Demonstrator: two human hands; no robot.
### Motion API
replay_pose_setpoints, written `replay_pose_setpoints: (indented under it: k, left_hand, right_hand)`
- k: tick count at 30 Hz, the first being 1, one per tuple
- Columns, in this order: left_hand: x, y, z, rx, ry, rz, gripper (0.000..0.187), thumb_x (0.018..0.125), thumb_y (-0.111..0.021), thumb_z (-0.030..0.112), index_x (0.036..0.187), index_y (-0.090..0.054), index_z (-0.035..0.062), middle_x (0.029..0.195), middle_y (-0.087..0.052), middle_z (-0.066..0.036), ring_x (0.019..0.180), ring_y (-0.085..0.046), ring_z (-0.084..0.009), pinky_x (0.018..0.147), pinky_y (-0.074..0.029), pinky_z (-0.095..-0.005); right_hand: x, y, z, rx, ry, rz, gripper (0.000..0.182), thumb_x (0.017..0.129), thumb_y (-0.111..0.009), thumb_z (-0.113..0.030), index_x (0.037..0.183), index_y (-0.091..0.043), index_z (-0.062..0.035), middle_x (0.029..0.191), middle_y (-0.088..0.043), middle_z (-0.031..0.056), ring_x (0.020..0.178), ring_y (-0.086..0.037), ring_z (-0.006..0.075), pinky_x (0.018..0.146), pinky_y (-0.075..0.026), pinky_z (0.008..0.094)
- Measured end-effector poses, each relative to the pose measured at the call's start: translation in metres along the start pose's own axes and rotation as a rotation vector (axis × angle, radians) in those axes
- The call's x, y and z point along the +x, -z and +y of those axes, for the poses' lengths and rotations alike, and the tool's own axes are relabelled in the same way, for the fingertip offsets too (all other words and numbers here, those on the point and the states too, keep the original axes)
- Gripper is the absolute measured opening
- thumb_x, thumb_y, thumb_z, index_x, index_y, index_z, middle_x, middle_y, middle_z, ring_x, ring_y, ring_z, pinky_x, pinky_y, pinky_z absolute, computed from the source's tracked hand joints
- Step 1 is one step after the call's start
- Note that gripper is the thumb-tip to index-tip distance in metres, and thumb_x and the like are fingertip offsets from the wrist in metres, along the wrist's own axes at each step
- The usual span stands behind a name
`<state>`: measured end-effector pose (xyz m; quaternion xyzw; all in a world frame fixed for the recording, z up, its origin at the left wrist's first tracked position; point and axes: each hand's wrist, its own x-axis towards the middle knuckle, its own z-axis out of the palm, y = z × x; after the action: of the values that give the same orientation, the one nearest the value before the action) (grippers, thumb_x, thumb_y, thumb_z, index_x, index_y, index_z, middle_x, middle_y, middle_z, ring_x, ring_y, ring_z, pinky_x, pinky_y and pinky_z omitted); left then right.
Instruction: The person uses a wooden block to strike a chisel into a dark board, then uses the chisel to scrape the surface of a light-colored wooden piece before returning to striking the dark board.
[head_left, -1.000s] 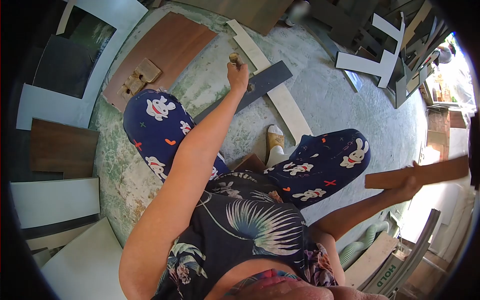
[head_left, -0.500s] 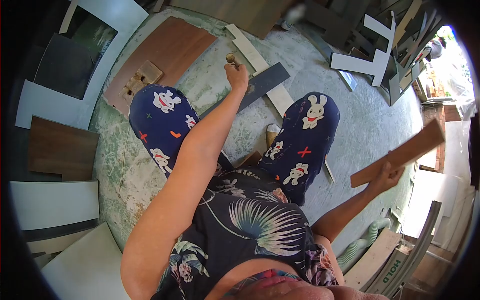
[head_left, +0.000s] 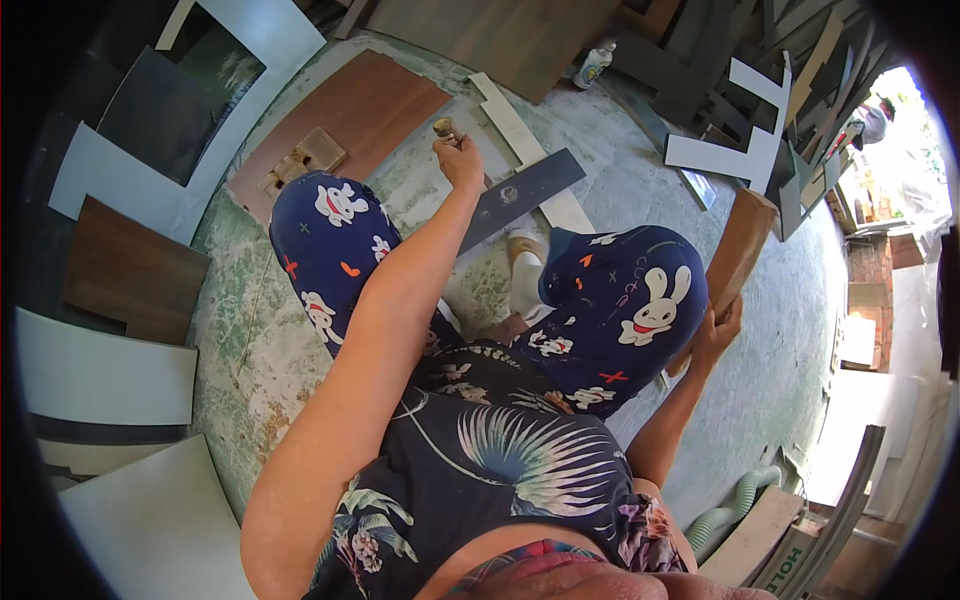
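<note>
My left hand (head_left: 460, 162) is closed around a small object with a round, yellowish-brown end (head_left: 443, 127); its kind does not show clearly. It is held above the floor, near a dark grey board (head_left: 540, 180) with a pale round patch on it. That board lies across a notched cream strip (head_left: 508, 122). My right hand (head_left: 717, 332) grips a brown wooden board (head_left: 742, 245) outside my right knee. The board slants upward and away, its lower part partly hidden by my patterned trouser leg (head_left: 640, 300).
A brown panel (head_left: 365, 105) lies ahead to the left, with a stained wooden block (head_left: 318, 150) on it. White and brown panels (head_left: 130, 265) line the left side. A white bottle (head_left: 595, 65) stands ahead, near piled offcuts (head_left: 725, 155). A green hose (head_left: 735, 510) is at lower right.
My right hand has brought the brown board inward beside my right knee and turned it steeper. My right knee has shifted, showing more of my foot. My left hand has moved slightly left.
</note>
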<state>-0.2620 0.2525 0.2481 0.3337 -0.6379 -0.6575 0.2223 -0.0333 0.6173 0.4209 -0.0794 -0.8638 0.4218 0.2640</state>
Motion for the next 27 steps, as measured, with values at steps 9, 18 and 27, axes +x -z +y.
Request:
replay_pose_setpoints:
  k: [9, 18, 27]
  left_hand:
    - [0.016, -0.005, -0.029, 0.027, -0.038, 0.014, 0.037, 0.083, -0.067, 0.020, 0.106, -0.044, 0.0003, 0.096, -0.062, -0.018, 0.089, -0.063, -0.0308, 0.081, -0.048, -0.0394]
    - [-0.022, 0.001, 0.001, 0.164, -0.161, -0.172, 0.035, 0.083, -0.068, 0.019, 0.102, -0.045, 0.0003, 0.090, -0.064, -0.023, 0.088, -0.064, -0.0382, 0.078, -0.048, -0.0438]
    - [-0.047, 0.002, 0.009, 0.198, -0.240, -0.396, 0.032, 0.083, -0.069, 0.018, 0.102, -0.048, 0.0028, 0.091, -0.066, -0.021, 0.088, -0.064, -0.0399, 0.076, -0.050, -0.0436]
  right_hand:
    - [0.013, -0.039, 0.037, 0.004, -0.108, -0.059, 0.054, 0.071, -0.067, -0.007, 0.121, -0.052, 0.0087, 0.111, -0.060, 0.0182, 0.106, -0.056, 0.0243, 0.094, -0.042, 0.0343]
    - [0.118, 0.036, 0.002, -0.238, 0.138, 0.295, 0.072, 0.074, -0.077, -0.035, 0.127, -0.051, 0.0071, 0.126, -0.056, 0.0215, 0.118, -0.052, 0.0317, 0.101, -0.038, 0.0407]
    - [0.133, -0.012, -0.151, 0.514, 0.365, 0.218, 0.080, 0.077, -0.064, -0.042, 0.135, -0.037, 0.0050, 0.111, -0.056, 0.0281, 0.087, -0.060, 0.0225, 0.075, -0.050, 0.0277]
